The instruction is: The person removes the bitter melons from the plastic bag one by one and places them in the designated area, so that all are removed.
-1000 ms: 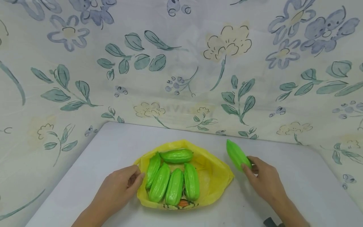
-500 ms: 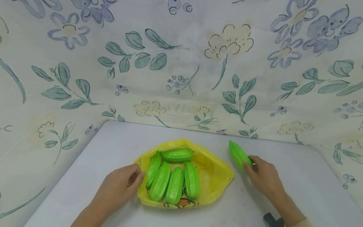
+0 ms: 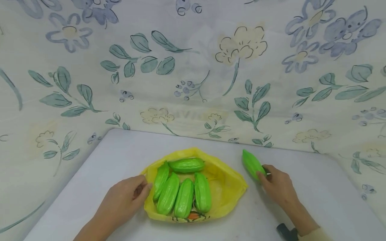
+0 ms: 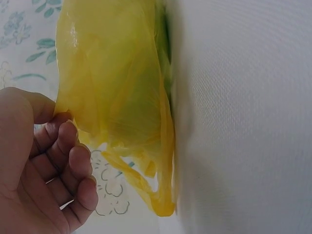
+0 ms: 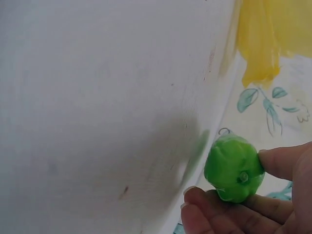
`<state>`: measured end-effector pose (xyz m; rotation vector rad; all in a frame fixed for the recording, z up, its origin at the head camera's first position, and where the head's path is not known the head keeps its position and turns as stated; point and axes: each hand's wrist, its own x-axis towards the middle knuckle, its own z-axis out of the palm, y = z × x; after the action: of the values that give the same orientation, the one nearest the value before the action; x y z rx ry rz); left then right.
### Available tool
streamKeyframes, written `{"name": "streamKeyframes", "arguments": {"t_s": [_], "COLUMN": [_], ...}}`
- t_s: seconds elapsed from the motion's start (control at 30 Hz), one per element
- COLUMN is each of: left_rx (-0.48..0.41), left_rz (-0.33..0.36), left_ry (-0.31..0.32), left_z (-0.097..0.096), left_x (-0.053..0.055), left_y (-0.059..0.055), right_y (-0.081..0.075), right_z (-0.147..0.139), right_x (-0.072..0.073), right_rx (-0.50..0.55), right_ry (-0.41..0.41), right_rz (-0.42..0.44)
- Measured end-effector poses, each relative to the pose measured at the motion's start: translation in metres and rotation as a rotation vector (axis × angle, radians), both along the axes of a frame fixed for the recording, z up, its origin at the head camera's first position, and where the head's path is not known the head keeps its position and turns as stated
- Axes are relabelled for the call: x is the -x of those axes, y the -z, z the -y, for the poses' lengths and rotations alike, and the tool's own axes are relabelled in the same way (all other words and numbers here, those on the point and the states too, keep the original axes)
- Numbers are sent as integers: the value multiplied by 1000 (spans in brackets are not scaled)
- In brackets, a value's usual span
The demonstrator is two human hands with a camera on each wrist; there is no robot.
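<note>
An opened yellow plastic bag (image 3: 229, 197) lies on the table with several bright green bitter melons (image 3: 184, 197) inside. At its left side my left hand (image 3: 122, 197) pinches the bag's rim between thumb and forefinger; the left wrist view shows that pinch, with the other fingers loosely curled. To the right of the bag, my right hand (image 3: 278, 185) holds one more bitter melon (image 3: 251, 164) by its near end, its pointed end facing away. In the right wrist view the thumb and fingers grip this bitter melon (image 5: 234, 168) close to the table.
The white table (image 3: 129, 144) meets a floral cloth (image 3: 193, 67) hung along its back and left. A dark device (image 3: 284, 231) is at the right wrist. In the left wrist view, a bag handle (image 4: 161, 204) hangs near the fingers.
Hands, bag and bitter melons stay nearly in place. The right hand and its bitter melon have only shifted slightly, and the head view has moved a little.
</note>
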<state>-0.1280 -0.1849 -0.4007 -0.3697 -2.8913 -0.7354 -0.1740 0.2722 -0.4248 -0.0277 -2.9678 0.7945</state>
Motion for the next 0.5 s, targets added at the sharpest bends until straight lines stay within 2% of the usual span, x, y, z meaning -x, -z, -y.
{"name": "streamKeyframes", "arguments": {"t_s": [0.1, 0.5], "left_rx": [3, -19], "left_rz": [10, -20], "left_ry": [-5, -3], "left_z": [0, 3], "left_x": [0, -2], "left_y": [0, 2], "right_y": [2, -1], "right_z": [1, 6], "right_x": [2, 6], "right_rx": [-20, -57], "right_ry": [10, 29], "right_rz": [16, 79]}}
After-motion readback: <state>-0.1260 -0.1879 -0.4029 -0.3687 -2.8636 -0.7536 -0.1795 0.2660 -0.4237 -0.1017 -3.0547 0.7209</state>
